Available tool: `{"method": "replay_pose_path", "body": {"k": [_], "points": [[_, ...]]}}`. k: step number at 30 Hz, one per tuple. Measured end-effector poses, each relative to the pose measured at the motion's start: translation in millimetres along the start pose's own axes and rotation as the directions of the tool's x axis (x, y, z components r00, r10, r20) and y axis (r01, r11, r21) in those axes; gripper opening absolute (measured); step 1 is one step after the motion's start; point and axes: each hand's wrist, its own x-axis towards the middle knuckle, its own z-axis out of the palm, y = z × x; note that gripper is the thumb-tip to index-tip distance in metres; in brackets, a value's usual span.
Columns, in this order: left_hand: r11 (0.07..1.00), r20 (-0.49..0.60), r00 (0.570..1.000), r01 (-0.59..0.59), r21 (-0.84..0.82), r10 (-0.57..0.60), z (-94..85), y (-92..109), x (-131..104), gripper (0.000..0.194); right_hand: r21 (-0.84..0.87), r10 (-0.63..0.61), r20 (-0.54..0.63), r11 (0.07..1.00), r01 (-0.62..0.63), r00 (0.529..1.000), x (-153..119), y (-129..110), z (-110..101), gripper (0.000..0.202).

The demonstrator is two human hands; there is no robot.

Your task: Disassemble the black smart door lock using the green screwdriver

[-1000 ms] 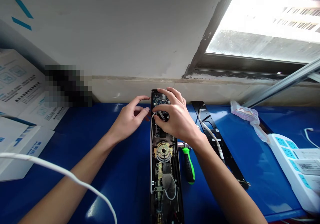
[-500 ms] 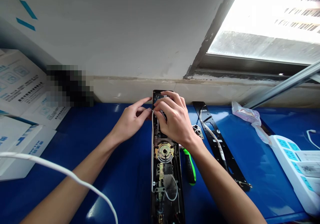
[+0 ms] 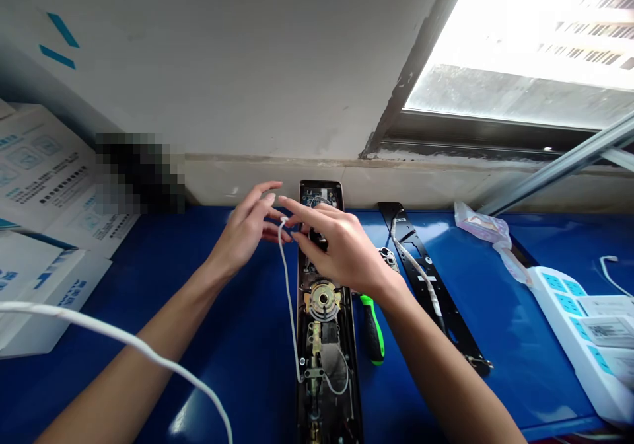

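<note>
The thin white cable now rises off the long black metal housing toward eleven o'clock, loose for handling, left hand fingers wide, right hand grip unclear.

I had a plain greyish wall ahead, pale strip along its foot. Upper right was a window, overexposed, dark lower frame, patchy edging. Daylight came from that side; glare patches sat on my glossy blue worktop, which ran up to the wall. A metal bar slanted below the window.
</note>
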Motion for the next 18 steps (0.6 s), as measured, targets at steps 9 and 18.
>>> {"method": "replay_pose_path", "body": {"k": [9, 18], "points": [[0.982, 0.196, 0.976, -0.122, 0.146, 0.092, 2.4, 1, -6, 0.052, -0.005, 0.154, -0.040, 0.988, -0.154, 0.987, -4, 15, -39, 0.026], [0.920, 0.214, 0.976, -0.112, 0.375, 0.032, -14.5, 12, -9, 0.041, -0.048, 0.103, 0.138, 0.994, -0.097, 0.985, -8, 18, -43, 0.019]]}}
